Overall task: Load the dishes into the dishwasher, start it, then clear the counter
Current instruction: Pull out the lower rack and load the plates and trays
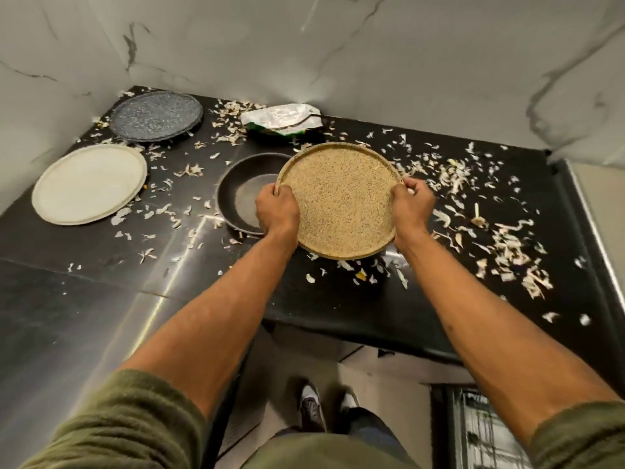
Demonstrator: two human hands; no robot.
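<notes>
Left hand [277, 213] and right hand [413, 208] grip opposite rims of round speckled tan plate [341, 201], held tilted above black counter [101, 265], partly over dark round pan [245, 194]. Pale peel scraps [507, 245] litter counter.

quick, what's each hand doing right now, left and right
Left hand: closed, gripping the left rim of the speckled tan plate.
Right hand: closed, gripping the same plate's right rim.

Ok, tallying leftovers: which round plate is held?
The tan speckled round plate, gripped by left hand and right hand; cream plate and grey plate lie untouched.
</notes>
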